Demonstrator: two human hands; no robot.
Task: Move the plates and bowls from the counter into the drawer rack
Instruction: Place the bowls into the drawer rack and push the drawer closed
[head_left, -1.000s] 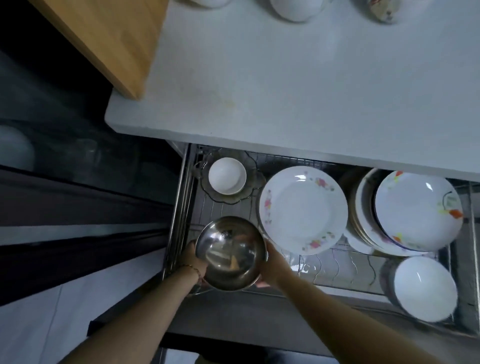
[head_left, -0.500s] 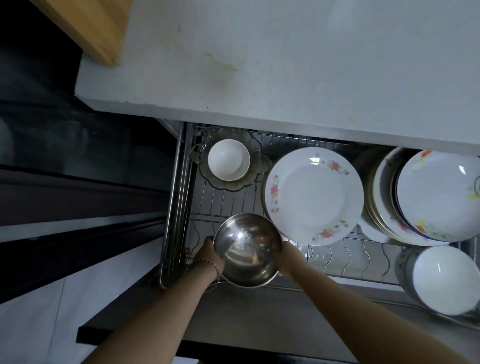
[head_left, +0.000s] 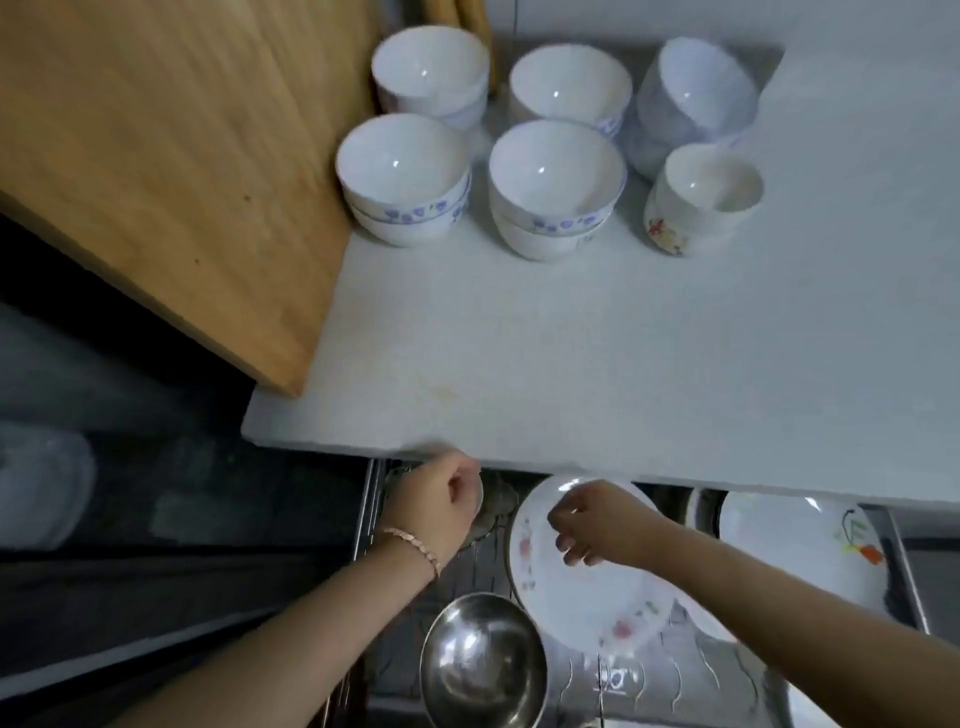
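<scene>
Several stacks of white bowls stand at the back of the white counter (head_left: 571, 364), among them blue-flowered stacks (head_left: 402, 171) (head_left: 556, 176) and a small cup-like stack (head_left: 706, 195). Below the counter edge the drawer rack (head_left: 675, 670) is pulled out. A steel bowl (head_left: 483, 660) sits in its front left corner, free of both hands. My left hand (head_left: 441, 504) hovers as a loose fist over the rack's back left corner, holding nothing. Over a flowered plate (head_left: 587, 597) my right hand (head_left: 597, 525) hangs with its fingers loosely spread and nothing in them.
A wooden cutting board (head_left: 156, 156) lies over the counter's left side. More plates (head_left: 795, 551) lean in the rack's right half. A glass dish (head_left: 498, 506) shows partly behind my left hand. Left of the drawer are dark cabinet fronts.
Both hands have let go of the steel bowl, which now rests in the rack, and have risen toward the counter edge. My head has tilted up, bringing the bowls on the counter into view.
</scene>
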